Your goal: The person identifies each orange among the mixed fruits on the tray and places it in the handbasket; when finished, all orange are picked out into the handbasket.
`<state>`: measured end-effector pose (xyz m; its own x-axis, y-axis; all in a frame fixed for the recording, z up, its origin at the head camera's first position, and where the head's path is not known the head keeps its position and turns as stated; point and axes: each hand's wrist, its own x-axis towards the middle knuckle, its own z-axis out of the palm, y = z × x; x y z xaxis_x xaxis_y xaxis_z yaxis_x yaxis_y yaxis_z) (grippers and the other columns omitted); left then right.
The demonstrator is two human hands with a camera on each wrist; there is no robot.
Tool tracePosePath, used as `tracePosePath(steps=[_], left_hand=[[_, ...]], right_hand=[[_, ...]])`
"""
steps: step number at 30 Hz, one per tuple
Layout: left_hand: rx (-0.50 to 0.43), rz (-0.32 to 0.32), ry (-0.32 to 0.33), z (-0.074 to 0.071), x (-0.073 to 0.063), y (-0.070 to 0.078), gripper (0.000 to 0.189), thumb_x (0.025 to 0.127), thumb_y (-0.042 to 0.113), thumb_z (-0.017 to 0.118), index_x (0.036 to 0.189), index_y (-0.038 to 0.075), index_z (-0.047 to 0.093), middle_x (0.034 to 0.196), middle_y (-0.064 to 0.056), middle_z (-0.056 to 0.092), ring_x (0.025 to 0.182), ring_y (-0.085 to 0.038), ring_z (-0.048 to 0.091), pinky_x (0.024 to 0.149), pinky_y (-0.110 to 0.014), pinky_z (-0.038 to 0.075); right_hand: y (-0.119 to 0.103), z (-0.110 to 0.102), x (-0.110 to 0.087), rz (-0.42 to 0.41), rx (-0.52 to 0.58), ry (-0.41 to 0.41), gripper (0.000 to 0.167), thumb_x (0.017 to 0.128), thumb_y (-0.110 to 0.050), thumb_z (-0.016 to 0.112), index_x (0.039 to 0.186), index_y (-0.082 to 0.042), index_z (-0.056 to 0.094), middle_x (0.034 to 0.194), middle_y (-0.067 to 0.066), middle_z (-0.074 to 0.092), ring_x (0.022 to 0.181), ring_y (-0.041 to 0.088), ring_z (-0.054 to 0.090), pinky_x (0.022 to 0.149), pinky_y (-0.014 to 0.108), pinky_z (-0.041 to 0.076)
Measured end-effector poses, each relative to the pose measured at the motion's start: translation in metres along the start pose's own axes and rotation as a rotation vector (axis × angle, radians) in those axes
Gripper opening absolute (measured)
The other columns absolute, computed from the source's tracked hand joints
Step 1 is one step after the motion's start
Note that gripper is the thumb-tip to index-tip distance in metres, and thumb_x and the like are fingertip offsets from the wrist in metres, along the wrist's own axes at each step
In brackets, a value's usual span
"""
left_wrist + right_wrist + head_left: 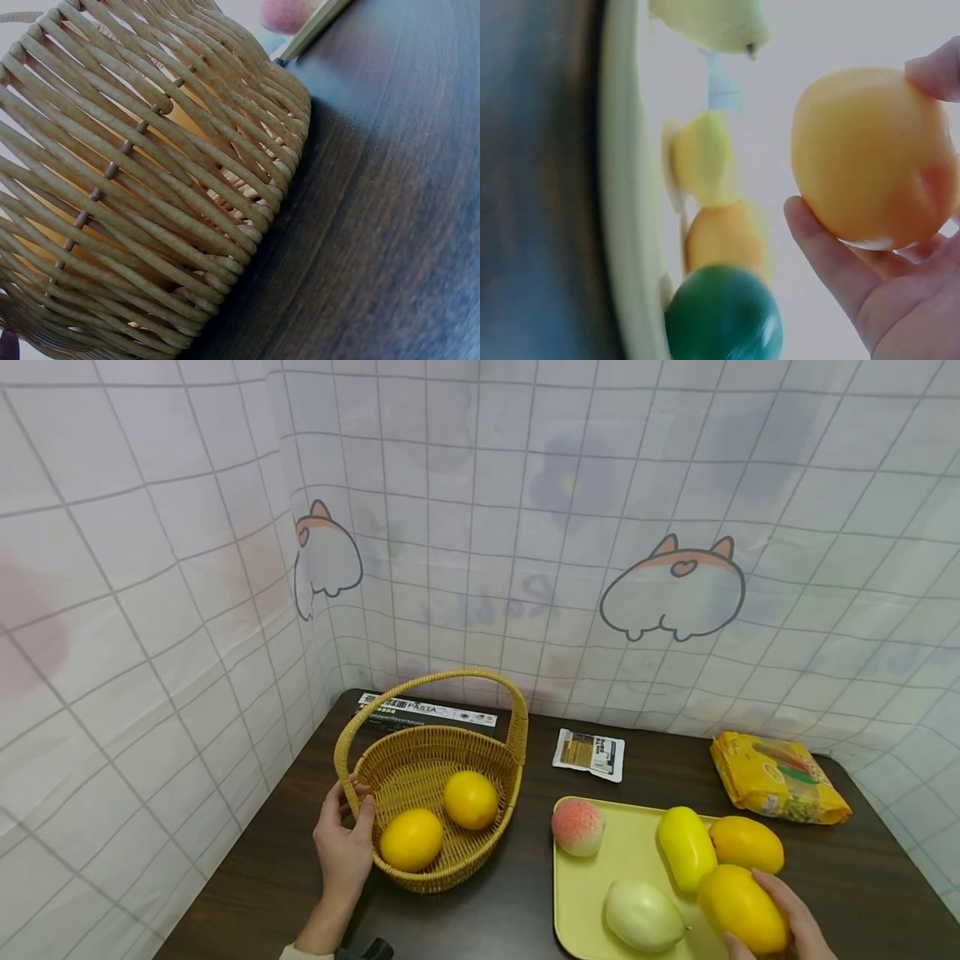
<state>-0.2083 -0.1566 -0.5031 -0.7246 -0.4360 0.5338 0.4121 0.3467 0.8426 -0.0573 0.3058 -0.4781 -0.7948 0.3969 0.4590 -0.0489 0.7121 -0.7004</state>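
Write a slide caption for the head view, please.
Left hand holds a basket with two yellow fruits inside; right hand grips another fruit near a tray.

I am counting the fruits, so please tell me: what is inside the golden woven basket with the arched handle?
Inside the golden woven basket are two fruits: a nearer yellow rounded fruit and a farther yellow rounded fruit. What lies directly under them is covered from view.

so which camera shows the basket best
The head view: it shows the basket nearly whole, with its handle, open top and two yellow fruits inside. The left wrist view shows only part of it, close up; the right wrist view, none.
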Motion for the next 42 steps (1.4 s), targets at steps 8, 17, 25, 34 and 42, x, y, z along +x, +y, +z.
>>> tracePosePath(steps=[8, 17, 25, 34, 42], left_hand=[[0.006, 0.024, 0.002, -0.002, 0.0, 0.034, 0.033, 0.089, -0.007, 0.064, 0.122, -0.008, 0.06, 0.1, -0.02, 0.067, 0.088, -0.021, 0.059, 0.066, -0.009, 0.045], [-0.017, 0.024, 0.002, -0.002, 0.0, 0.039, 0.033, 0.089, -0.008, 0.064, 0.122, -0.009, 0.06, 0.1, -0.022, 0.066, 0.086, -0.022, 0.058, 0.059, -0.011, 0.046], [0.0, -0.005, 0.003, -0.002, -0.001, 0.039, 0.034, 0.089, -0.006, 0.065, 0.123, -0.007, 0.06, 0.1, -0.021, 0.067, 0.087, -0.019, 0.059, 0.063, -0.009, 0.045], [-0.003, -0.009, -0.002, -0.003, -0.001, 0.038, 0.035, 0.089, -0.006, 0.065, 0.123, -0.007, 0.06, 0.1, -0.02, 0.067, 0.087, -0.011, 0.058, 0.058, -0.011, 0.045], [-0.004, 0.026, 0.002, -0.003, 0.0, 0.037, 0.034, 0.089, -0.007, 0.065, 0.122, -0.007, 0.06, 0.1, -0.02, 0.067, 0.086, -0.016, 0.059, 0.056, -0.012, 0.046]], right_hand=[[-0.027, 0.007, 0.021, 0.176, 0.084, -0.096, 0.072, 0.08, -0.007, 0.08, 0.144, -0.017, 0.048, 0.114, -0.009, 0.049, 0.077, -0.002, 0.054, 0.058, 0.019, 0.049], [-0.047, 0.026, 0.041, 0.061, 0.158, -0.228, 0.068, 0.087, -0.014, 0.075, 0.147, -0.016, 0.042, 0.131, -0.005, 0.046, 0.094, -0.008, 0.051, 0.07, 0.014, 0.05], [-0.061, 0.048, 0.056, -0.062, 0.21, -0.297, 0.07, 0.085, -0.009, 0.076, 0.146, -0.02, 0.044, 0.136, 0.005, 0.049, 0.098, 0.0, 0.052, 0.072, 0.019, 0.049], [-0.073, 0.073, 0.063, -0.146, 0.275, -0.359, 0.07, 0.082, -0.004, 0.076, 0.144, -0.019, 0.046, 0.135, 0.003, 0.052, 0.099, 0.006, 0.053, 0.076, 0.021, 0.051], [-0.098, 0.095, 0.062, -0.196, 0.391, -0.445, 0.069, 0.081, -0.004, 0.077, 0.141, -0.024, 0.048, 0.141, 0.001, 0.05, 0.107, 0.013, 0.055, 0.08, 0.028, 0.051]])
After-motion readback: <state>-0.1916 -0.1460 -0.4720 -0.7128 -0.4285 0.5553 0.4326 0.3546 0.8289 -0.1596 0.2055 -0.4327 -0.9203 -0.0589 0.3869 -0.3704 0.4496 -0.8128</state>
